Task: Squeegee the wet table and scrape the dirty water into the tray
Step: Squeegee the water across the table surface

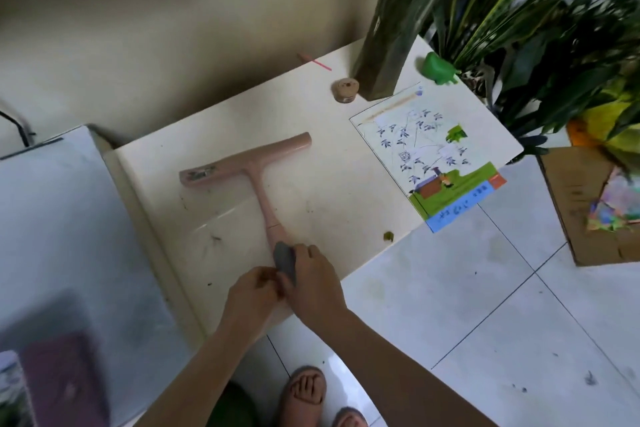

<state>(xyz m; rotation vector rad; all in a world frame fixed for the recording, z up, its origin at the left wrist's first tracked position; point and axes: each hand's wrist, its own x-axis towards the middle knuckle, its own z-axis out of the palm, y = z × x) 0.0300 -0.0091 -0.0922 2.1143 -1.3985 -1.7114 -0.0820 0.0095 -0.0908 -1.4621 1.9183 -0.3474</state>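
We count one pink plastic T-shaped squeegee (256, 177) lying flat on the cream table (332, 204), its blade toward the wall. Two hands meet at its grey handle tip (285, 262): our right hand (313, 279) curls over it and our left hand (254, 288) pinches it from the side. Farther back lie one illustrated picture book (436, 152), one round wooden spool (345, 89), one green plastic toy (440, 69) and one pink stick (317, 62). Dark specks dot the tabletop. White floor tiles (485, 288) spread below, and leafy plants (519, 10) stand behind.

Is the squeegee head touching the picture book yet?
Apart. The head view shows bare table between the right end of the pink squeegee and the picture book.
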